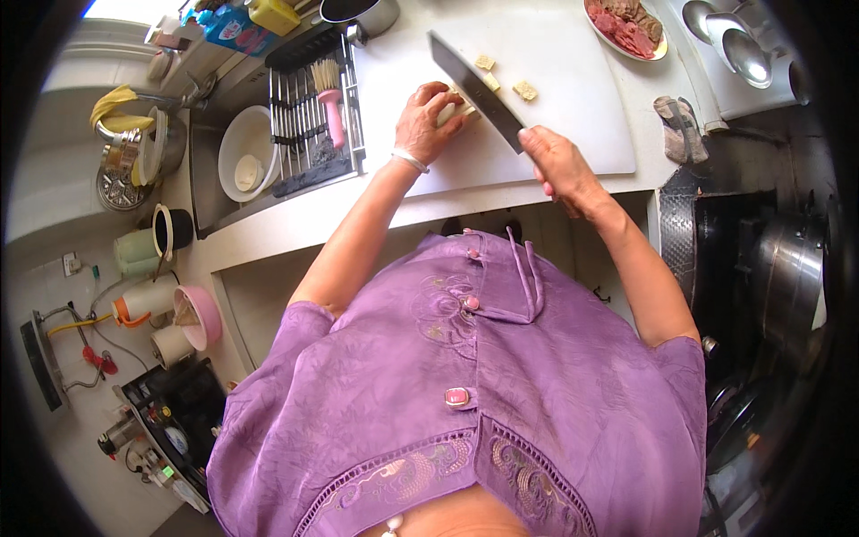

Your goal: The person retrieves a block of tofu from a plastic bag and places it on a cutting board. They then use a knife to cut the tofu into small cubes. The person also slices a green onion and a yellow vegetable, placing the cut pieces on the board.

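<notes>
My right hand [562, 163] grips the handle of a kitchen cleaver [475, 90], its broad dark blade slanting up and left over a white cutting board [570, 127]. Just left of the blade, my left hand [433, 119] presses a pale block of food [451, 113] onto the board with curled fingers. That block is partly covered by the fingers, so its exact kind is unclear. Beyond the blade lie a few pale yellow, porous-looking cut pieces [525, 90], apart from one another.
A plate of sliced meat [627, 30] stands beyond the board at right, near metal ladles [746, 57] and a folded cloth [680, 131]. At left, a sink rack holds a pink-handled brush [332, 114] beside a white basin [231, 144]. A pot [369, 17] stands behind.
</notes>
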Demonstrator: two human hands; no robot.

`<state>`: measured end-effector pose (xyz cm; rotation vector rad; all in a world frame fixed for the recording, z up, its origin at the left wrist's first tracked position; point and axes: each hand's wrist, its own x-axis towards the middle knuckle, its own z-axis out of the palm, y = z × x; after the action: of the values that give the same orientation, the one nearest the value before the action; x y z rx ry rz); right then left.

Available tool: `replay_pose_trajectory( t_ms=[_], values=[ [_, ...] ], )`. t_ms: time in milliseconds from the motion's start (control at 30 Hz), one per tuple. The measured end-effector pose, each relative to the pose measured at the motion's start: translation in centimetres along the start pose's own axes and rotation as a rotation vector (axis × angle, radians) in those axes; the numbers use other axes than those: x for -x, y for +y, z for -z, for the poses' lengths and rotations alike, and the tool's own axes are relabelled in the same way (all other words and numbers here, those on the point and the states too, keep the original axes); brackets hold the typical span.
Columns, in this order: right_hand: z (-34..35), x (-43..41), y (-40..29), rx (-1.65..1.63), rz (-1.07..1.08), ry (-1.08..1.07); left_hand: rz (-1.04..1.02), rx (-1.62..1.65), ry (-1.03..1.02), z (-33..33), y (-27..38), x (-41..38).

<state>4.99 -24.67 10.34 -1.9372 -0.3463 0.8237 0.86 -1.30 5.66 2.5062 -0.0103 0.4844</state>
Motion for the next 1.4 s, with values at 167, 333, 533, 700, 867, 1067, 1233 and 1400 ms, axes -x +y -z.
replay_pose_trajectory(
  t_ms=[167,333,533,700,867,1067,1233,1400],
  values=[
    [1.2,2.6,-1.9,-0.064,-0.028,0.051,-0.017,0.029,0.061,0.2,0.4,0.0],
    [0.5,5.8,-3.7,0.156,0.115,0.043,-0.059,-0.002,0.082,-0.5,-0.4,0.2],
    [-0.2,8.0,-3.8,0.204,0.087,0.046,-0.036,-0.007,0.110,-0.6,0.3,0.3],
    [-0.2,8.9,-3.9,0.276,0.062,0.039,-0.049,-0.026,0.104,-0.4,0.5,0.2],
    [0.0,8.1,-4.6,0.263,0.030,0.008,-0.035,-0.054,0.050,-0.1,0.6,0.0],
    [0.4,6.5,-4.8,0.258,0.033,-0.047,0.009,-0.028,-0.005,-0.1,0.4,0.0],
    [-0.6,2.7,-2.5,0.286,0.082,-0.034,0.036,-0.025,-0.024,-0.4,0.3,0.3],
    [-2.6,0.7,-1.2,0.261,0.088,0.037,0.029,-0.045,0.009,-0.4,0.0,0.3]
  ],
)
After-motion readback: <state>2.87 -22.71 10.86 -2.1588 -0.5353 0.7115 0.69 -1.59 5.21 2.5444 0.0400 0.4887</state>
